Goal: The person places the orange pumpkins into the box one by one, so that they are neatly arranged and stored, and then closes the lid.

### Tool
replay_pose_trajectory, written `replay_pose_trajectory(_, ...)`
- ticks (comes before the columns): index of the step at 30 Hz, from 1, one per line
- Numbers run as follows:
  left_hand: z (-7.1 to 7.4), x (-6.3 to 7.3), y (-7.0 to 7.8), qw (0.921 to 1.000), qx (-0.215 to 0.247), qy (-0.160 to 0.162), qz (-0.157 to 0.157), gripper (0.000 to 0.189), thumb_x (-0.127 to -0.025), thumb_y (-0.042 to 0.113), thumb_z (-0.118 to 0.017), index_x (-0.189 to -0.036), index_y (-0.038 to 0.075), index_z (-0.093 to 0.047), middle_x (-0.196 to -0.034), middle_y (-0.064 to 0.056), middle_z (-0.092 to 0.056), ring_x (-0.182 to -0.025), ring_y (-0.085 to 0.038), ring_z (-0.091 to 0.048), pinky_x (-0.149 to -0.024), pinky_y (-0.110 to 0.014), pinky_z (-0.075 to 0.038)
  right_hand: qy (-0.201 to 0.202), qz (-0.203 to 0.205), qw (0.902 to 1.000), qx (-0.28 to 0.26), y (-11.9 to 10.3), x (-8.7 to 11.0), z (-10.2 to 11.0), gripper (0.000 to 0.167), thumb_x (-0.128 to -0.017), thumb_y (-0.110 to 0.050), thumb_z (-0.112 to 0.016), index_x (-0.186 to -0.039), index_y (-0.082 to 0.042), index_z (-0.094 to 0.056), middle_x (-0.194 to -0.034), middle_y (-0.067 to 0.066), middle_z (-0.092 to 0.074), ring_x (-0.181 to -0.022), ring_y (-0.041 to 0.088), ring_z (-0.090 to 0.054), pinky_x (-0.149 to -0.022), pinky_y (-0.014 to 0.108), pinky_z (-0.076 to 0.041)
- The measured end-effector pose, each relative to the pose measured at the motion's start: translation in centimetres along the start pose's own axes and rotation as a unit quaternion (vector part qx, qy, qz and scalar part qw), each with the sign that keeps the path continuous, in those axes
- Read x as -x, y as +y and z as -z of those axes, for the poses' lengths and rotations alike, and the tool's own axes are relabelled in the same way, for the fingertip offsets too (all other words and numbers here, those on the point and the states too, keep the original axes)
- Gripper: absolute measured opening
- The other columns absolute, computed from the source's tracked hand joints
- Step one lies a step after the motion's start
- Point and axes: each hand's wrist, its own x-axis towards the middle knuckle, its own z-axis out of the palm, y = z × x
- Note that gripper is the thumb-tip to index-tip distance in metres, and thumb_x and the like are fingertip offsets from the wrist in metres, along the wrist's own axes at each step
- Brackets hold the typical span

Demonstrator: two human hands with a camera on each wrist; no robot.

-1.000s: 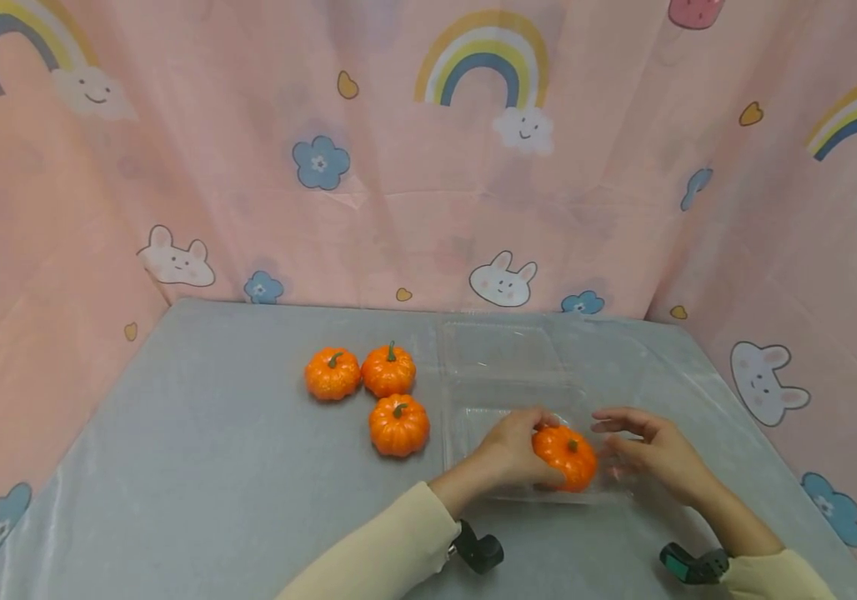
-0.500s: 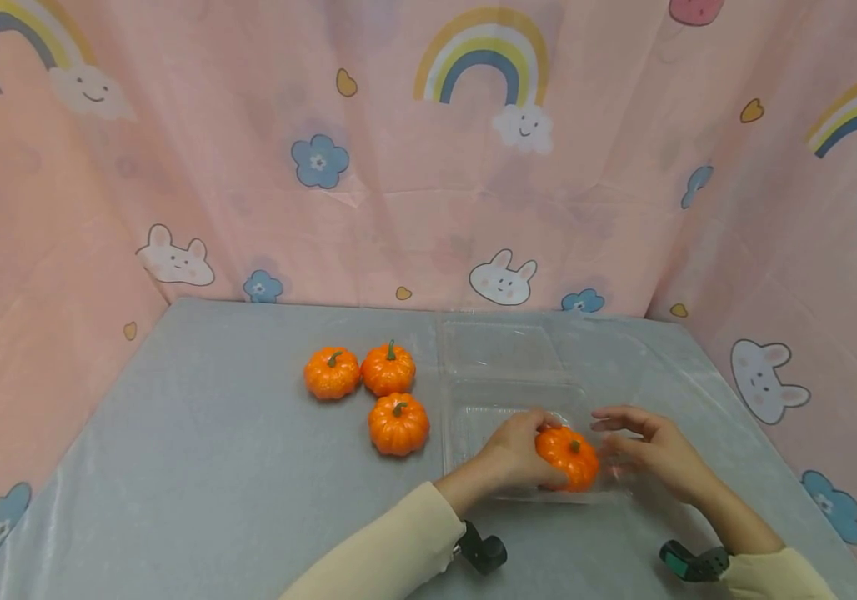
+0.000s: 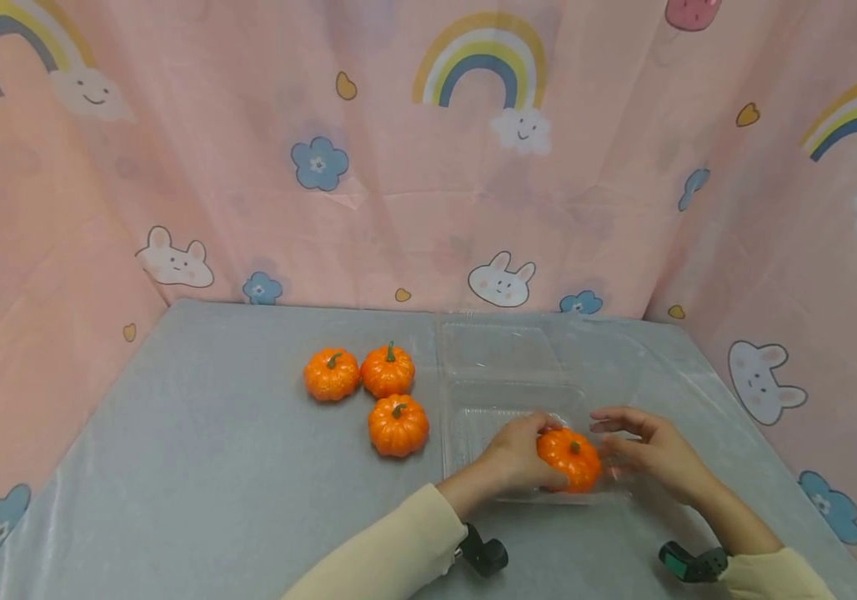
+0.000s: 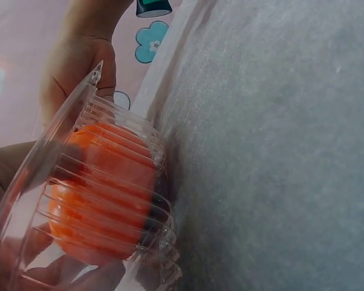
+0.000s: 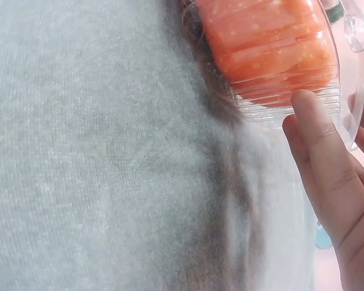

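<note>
A small orange pumpkin (image 3: 574, 461) with a green stem sits at the right end of an open clear plastic clamshell box (image 3: 473, 433). My left hand (image 3: 522, 454) reaches into the box and grips this pumpkin from its left side. In the left wrist view the pumpkin (image 4: 103, 200) shows through the ribbed wall, low in the box, with fingers round it. My right hand (image 3: 654, 450) is at the box's right wall. Its fairly straight fingers (image 5: 327, 151) touch the wall from outside in the right wrist view.
Three more pumpkins lie left of the box: one at far left (image 3: 332, 374), one beside it (image 3: 388, 371) and one nearer (image 3: 398, 426). The box's clear lid (image 3: 503, 350) lies folded back behind it. A pink printed curtain (image 3: 413, 217) borders the grey-covered table (image 3: 211, 467).
The left hand and the gripped pumpkin have shifted slightly right inside the box. The right hand and the other pumpkins look the same.
</note>
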Motion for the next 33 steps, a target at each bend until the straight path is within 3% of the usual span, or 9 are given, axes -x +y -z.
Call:
replay_pose_trajectory(11, 0.0, 0.2, 0.1, 0.9999, 0.013, 0.000, 0.005, 0.059, -0.063, 0.023, -0.087, -0.116, 0.025, -0.061, -0.108, 0.007, -0.063, -0.093, -0.006, -0.056, -0.077, -0.020, -0.047, -0.004, -0.012, 0.9999, 0.000, 0.0, 0.0, 0.1, 0.050, -0.093, -0.021, -0.062, -0.136, 0.001, -0.047, -0.132, 0.032, -0.051, -0.091, 0.017, -0.071, -0.072, 0.036, -0.060)
replay_pose_trajectory(20, 0.1, 0.5, 0.4, 0.9998, -0.013, -0.011, 0.010, 0.059, -0.066, 0.034, -0.085, -0.118, 0.030, -0.059, -0.108, 0.009, -0.059, -0.091, -0.006, -0.053, -0.076, -0.023, -0.047, -0.010, -0.007, 0.9999, -0.011, -0.1, 0.0, 0.1, 0.050, -0.094, -0.019, -0.061, -0.137, 0.001, -0.046, -0.133, 0.032, -0.051, -0.090, 0.017, -0.070, -0.072, 0.035, -0.060)
replay_pose_trajectory(33, 1.8, 2.1, 0.4, 0.9993, -0.023, 0.007, -0.029, 0.061, -0.073, 0.049, -0.076, -0.129, 0.036, -0.055, -0.132, 0.011, -0.057, -0.117, -0.013, -0.055, -0.097, -0.037, -0.049, -0.009, -0.008, 0.9999, -0.004, 0.0, 0.1, 0.2, 0.050, -0.095, -0.020, -0.060, -0.137, 0.001, -0.046, -0.132, 0.032, -0.051, -0.091, 0.019, -0.070, -0.073, 0.036, -0.060)
